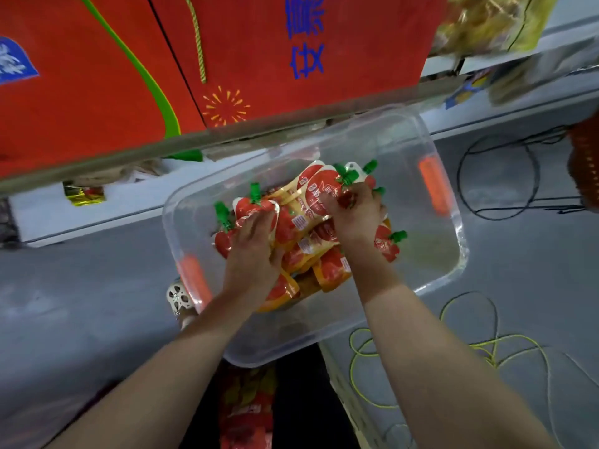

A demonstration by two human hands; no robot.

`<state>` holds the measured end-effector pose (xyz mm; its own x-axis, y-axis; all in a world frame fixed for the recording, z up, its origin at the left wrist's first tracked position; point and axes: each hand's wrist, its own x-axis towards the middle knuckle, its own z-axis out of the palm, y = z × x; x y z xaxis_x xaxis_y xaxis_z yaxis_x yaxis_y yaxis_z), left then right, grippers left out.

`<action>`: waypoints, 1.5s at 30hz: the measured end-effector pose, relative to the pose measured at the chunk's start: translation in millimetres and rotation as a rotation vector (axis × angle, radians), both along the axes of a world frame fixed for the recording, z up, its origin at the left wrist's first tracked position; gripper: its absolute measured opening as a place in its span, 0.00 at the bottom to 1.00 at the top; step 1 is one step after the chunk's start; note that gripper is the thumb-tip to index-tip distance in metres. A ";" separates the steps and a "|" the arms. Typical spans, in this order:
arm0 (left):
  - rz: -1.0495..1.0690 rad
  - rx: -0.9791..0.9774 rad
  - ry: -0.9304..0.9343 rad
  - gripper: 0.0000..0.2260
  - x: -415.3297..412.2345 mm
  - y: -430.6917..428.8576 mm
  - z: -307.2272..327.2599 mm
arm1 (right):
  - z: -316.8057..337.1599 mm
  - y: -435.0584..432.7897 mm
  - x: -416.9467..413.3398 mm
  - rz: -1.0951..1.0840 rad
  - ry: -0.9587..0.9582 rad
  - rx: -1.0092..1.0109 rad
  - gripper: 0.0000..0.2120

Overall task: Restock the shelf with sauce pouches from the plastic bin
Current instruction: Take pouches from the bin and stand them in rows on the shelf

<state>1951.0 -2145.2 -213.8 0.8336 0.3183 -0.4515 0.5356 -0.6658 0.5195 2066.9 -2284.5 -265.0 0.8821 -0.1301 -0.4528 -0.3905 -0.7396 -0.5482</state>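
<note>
A clear plastic bin [431, 254] with orange handle clips sits on the grey floor below me. Several red and yellow sauce pouches [304, 222] with green caps lie heaped inside it. My left hand [256, 247] rests on the pouches at the left of the heap, fingers curled over a red pouch [249, 207]. My right hand [355, 212] grips a bunch of pouches near their green spouts at the far side of the heap. The grey metal shelf edge [194, 140] runs across above the bin.
Large red gift boxes [291, 59] stand on the shelf. Snack bags [486, 24] lie on the shelf at top right. A black wire stand [499, 176] and a yellow-green cord [453, 348] lie on the floor to the right. More red packets [246, 409] sit near my feet.
</note>
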 end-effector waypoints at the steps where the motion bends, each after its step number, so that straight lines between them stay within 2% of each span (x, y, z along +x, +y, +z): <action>1: 0.004 0.010 -0.023 0.28 2.6 0.4 0.8 | 6.8 -0.8 -3.7 -0.090 -0.040 0.205 0.17; 3: 0.002 0.011 -0.077 0.29 10.3 0.4 6.9 | 31.4 -3.4 -9.9 -0.198 0.039 0.635 0.13; 4: -0.014 -0.004 -0.107 0.31 15.2 0.0 11.2 | 41.3 -7.3 -11.4 -0.186 0.078 0.782 0.13; 7: -0.049 -0.195 -0.094 0.36 33.3 -1.1 23.3 | 72.7 -16.7 -6.0 -0.095 0.152 0.871 0.09; 10: -0.014 -0.431 -0.024 0.26 41.6 0.4 26.2 | 91.2 -22.6 0.7 -0.083 0.296 0.969 0.04; 12: 0.040 -0.449 -0.029 0.21 38.0 0.8 27.1 | 89.0 -24.4 5.1 -0.158 0.395 0.970 0.14; 13: 0.094 -0.448 -0.038 0.20 33.7 1.9 27.0 | 82.2 -24.1 8.5 -0.202 0.396 0.900 0.20; 15: 0.227 -0.449 -0.069 0.17 23.3 7.1 29.1 | 58.1 -19.3 18.8 -0.168 0.311 0.529 0.21; 17: 0.338 -0.466 -0.076 0.16 10.8 16.6 29.9 | 35.3 -8.4 25.2 0.048 0.273 0.111 0.20; 18: 0.372 -0.469 -0.067 0.16 4.7 21.6 30.1 | 26.5 -0.7 24.9 0.153 0.298 -0.023 0.21; 20: 0.414 -0.462 -0.047 0.17 -6.6 30.1 28.3 | 16.7 13.6 24.5 0.218 0.330 -0.111 0.23; 22: 0.446 -0.462 -0.031 0.18 -14.9 33.7 27.8 | 13.2 21.8 23.6 0.126 0.320 -0.104 0.24; 25: 0.483 -0.486 -0.054 0.20 -18.4 34.1 29.8 | 11.8 24.0 16.0 -0.052 0.262 0.040 0.29; 28: 0.483 -0.489 -0.079 0.20 -17.9 33.5 33.9 | 16.8 25.7 4.3 -0.117 0.180 0.240 0.23; 30: 0.480 -0.492 -0.089 0.20 -17.9 33.5 37.4 | 21.1 25.5 -4.3 -0.211 0.221 0.448 0.20; 32: 0.476 -0.494 -0.101 0.19 -18.8 34.0 42.9 | 25.9 25.5 -12.2 -0.345 0.376 0.658 0.27; 34: 0.476 -0.489 -0.117 0.19 -20.7 36.1 49.1 | 31.5 27.6 -21.1 -0.338 0.486 0.665 0.28; 36: 0.491 -0.491 -0.123 0.20 -22.5 39.6 56.9 | 41.3 30.5 -28.2 -0.336 0.483 0.629 0.23; 41: 0.573 -0.588 -0.082 0.16 -24.8 48.8 92.0 | 98.1 31.0 -33.4 -0.351 0.318 0.836 0.13; 45: 0.593 -0.671 -0.137 0.13 -29.6 61.7 130.5 | 159.8 29.7 -32.8 -0.316 0.154 0.749 0.05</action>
<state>1921.3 -2083.5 -83.3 0.6762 0.4186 -0.6062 0.5996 0.1652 0.7830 2034.1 -2254.9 -105.2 0.7754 0.0223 -0.6311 -0.6299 -0.0421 -0.7755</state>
